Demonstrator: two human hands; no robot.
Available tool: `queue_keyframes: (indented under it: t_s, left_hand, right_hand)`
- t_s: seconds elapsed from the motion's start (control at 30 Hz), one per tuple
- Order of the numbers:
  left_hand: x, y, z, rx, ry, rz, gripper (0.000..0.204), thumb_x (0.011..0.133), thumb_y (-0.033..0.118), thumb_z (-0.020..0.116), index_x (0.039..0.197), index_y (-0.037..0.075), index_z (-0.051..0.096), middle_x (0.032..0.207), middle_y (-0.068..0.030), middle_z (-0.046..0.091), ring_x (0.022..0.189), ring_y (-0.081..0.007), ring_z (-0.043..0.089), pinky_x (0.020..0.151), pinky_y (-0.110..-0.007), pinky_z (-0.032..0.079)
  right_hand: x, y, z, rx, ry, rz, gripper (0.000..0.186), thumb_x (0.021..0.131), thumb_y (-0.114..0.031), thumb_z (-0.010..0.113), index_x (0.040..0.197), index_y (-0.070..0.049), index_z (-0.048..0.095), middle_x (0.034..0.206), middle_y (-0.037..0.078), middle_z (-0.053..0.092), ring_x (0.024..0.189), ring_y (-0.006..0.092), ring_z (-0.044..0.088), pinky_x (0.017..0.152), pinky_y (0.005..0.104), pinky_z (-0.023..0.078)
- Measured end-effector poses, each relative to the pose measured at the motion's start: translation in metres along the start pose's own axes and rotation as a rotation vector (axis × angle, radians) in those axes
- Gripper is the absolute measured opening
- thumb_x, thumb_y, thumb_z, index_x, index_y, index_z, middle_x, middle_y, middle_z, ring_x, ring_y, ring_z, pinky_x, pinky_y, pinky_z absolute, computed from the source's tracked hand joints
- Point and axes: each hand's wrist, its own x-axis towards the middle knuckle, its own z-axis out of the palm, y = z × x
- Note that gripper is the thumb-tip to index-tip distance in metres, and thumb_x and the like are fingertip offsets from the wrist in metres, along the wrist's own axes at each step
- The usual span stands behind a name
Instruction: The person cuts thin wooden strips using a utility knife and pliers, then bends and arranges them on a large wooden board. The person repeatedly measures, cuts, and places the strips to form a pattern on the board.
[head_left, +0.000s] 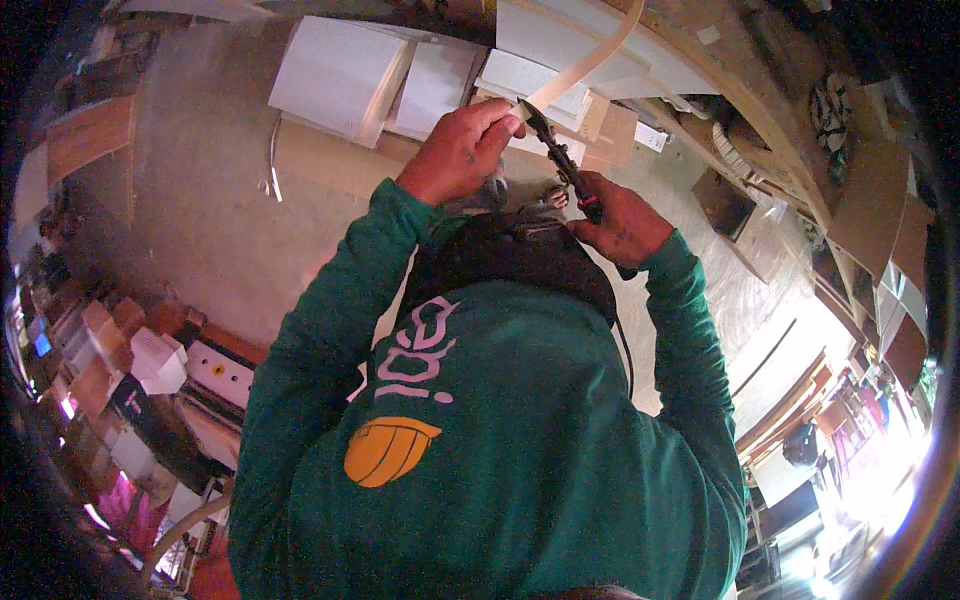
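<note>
My left hand (458, 152) is closed, with thumb and fingers pinching the end of a thin, pale strip (597, 58). From there the strip curves up and to the right, past the top of the view. A dark pair of hand snips (562, 160) is gripped by its handles in my right hand (628, 224), a bit of red showing on one handle. Its jaws point up and left and meet the strip right beside my left fingertips. Whether the blades are closed on the strip is too small to tell.
White-faced boards (335, 78) stand or lean ahead, with brown cardboard-like sheets (608, 130) beside them. Wooden beams (745, 95) run along the right. A thin loose strip (272, 165) hangs at the left boards. Stacked goods and a white box (157, 362) crowd the lower left.
</note>
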Motion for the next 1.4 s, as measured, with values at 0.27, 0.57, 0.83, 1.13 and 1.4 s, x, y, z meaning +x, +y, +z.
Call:
queue_keyframes:
  t_s: [0.27,0.57,0.83,1.13,1.4]
  left_hand:
    - [-0.003,-0.002,-0.001,-0.042,0.000,-0.019,0.041,0.113,0.033,0.047,0.111,-0.003,0.067,0.103,-0.0211,0.072,0.097,-0.0367,0.070,0.091,-0.045,0.053]
    - [-0.003,-0.006,-0.001,-0.085,-0.046,-0.058,0.041,0.113,0.032,0.048,0.112,-0.004,0.067,0.104,-0.0199,0.072,0.098,-0.0331,0.069,0.092,-0.042,0.053]
    - [0.000,-0.013,0.000,-0.098,-0.052,-0.050,0.041,0.113,0.031,0.049,0.111,-0.005,0.068,0.103,-0.0184,0.073,0.097,-0.0295,0.070,0.092,-0.040,0.054]
    - [0.008,0.018,-0.026,-0.204,-0.026,-0.104,0.039,0.112,0.036,0.051,0.113,0.002,0.070,0.100,-0.0088,0.071,0.094,-0.0158,0.064,0.087,-0.033,0.053]
    - [0.016,0.013,-0.077,-0.255,0.239,-0.069,0.037,0.112,0.037,0.051,0.109,0.003,0.066,0.087,-0.0043,0.065,0.079,-0.0149,0.057,0.075,-0.034,0.051]
  right_hand:
    - [0.004,-0.004,0.000,-0.108,-0.068,0.101,0.058,0.092,-0.023,0.074,0.137,-0.001,0.046,0.110,0.027,0.071,0.104,0.0462,0.070,0.090,0.0526,0.056]
    - [0.005,-0.011,0.001,-0.164,-0.041,0.154,0.049,0.092,-0.020,0.072,0.130,-0.003,0.046,0.100,0.025,0.071,0.098,0.0478,0.069,0.083,0.0540,0.055]
    - [0.005,-0.004,0.009,-0.185,0.044,0.136,0.042,0.093,-0.020,0.073,0.123,-0.006,0.047,0.097,0.025,0.072,0.096,0.0497,0.069,0.080,0.0544,0.055]
    - [0.012,0.007,0.010,0.046,0.228,0.241,0.048,0.095,-0.037,0.074,0.122,-0.001,0.056,0.108,0.025,0.075,0.101,0.0464,0.072,0.086,0.0540,0.058]
    - [-0.012,0.019,0.000,0.035,0.376,0.307,0.058,0.093,-0.048,0.078,0.123,-0.002,0.058,0.104,0.021,0.074,0.093,0.0396,0.074,0.084,0.0481,0.058]
